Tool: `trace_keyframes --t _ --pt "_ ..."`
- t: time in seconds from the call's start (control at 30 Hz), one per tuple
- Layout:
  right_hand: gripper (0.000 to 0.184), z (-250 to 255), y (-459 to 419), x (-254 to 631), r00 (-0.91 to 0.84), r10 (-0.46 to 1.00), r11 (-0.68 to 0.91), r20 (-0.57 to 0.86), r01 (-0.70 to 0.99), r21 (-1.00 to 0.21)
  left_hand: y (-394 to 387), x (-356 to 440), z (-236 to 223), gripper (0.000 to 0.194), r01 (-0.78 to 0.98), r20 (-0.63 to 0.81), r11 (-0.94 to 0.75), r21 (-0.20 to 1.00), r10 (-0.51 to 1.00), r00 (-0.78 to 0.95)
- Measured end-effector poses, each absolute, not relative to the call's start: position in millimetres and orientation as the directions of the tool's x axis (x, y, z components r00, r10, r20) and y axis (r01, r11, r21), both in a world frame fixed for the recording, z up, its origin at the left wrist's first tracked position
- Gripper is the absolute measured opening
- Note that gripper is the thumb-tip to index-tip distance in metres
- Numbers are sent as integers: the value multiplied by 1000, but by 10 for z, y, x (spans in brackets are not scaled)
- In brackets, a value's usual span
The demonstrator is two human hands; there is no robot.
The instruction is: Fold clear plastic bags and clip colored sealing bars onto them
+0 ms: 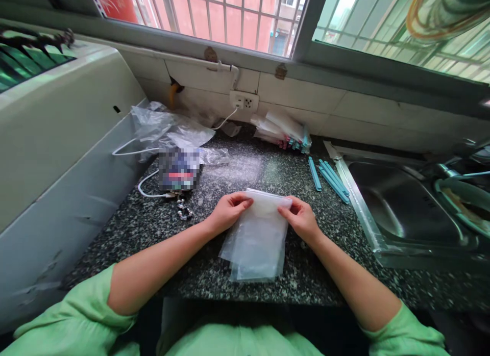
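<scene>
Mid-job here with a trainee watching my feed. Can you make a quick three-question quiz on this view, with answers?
1. What are both hands pinching?
a) a white cable
b) plastic bags
c) a blue stick

2. Which is nearer the sink: the left hand or the right hand?

3. True or false: the blue sticks lie inside the sink.

Key:
1. b
2. The right hand.
3. False; they lie on the counter, beside the sink.
</scene>
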State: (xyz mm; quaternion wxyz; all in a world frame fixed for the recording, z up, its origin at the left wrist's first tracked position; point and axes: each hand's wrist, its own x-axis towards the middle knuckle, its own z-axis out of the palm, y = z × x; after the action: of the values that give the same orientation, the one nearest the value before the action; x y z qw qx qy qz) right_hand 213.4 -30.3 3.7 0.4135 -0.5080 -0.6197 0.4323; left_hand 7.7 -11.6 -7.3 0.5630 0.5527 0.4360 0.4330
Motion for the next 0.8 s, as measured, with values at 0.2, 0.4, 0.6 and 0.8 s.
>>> trace_keyframes --t 0.2,0.4,0.6,0.8 --pt "28 3 -281 2151 -76 992 120 101 333 -935 -130 65 -32 36 27 88 -95 995 975 206" --pt "29 4 -295 2133 -23 988 150 150 302 -941 -139 75 -17 46 -16 -163 179 984 923 347" --pt "33 -34 -290 2125 -183 981 111 62 274 -955 -163 77 -16 45 -65 -160 183 981 949 271" --pt "35 -96 -306 2119 -129 990 90 52 308 -947 -133 66 1 50 -69 -184 212 975 940 286"
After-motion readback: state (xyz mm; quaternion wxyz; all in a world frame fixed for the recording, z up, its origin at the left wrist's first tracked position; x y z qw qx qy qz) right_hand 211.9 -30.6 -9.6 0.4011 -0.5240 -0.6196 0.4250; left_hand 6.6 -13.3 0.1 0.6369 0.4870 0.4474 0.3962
